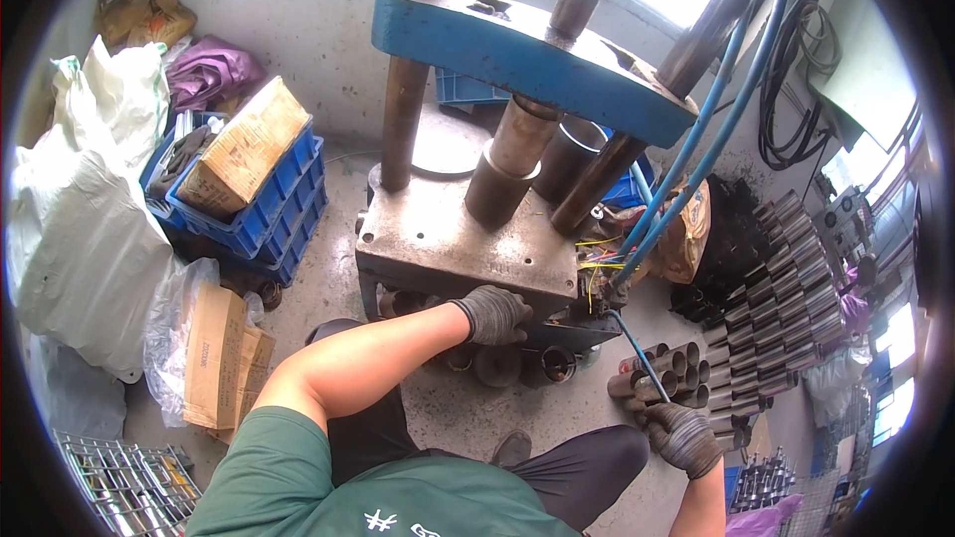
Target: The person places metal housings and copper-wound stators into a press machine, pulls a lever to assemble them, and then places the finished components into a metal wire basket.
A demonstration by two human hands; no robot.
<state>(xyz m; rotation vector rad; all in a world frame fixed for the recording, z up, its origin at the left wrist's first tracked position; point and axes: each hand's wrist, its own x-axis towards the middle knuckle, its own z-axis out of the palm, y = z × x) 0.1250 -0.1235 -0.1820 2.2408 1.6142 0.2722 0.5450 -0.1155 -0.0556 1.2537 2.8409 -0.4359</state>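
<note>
My left hand (494, 315), in a dark grey knitted glove, lies against the front edge of a press (438, 224), fingers curled. Whatever they may hold is hidden. At lower right my right hand (683, 440), gloved alike, is closed around the lower end of a thin blue lever (639, 355) that slants up to the press's right side. On the press's worn metal bed, a dark metal sleeve (494, 191) stands upright directly below the ram (524, 129). A wider metal tube (572, 157) stands just behind it.
Short metal tubes (676, 370) lie on the floor by my right hand; many more are stacked (771, 308) farther right. Blue hoses (701, 154) and loose wires run down the press's right side. Blue crates (288, 219), cartons (212, 358) and white sacks (90, 209) fill the left.
</note>
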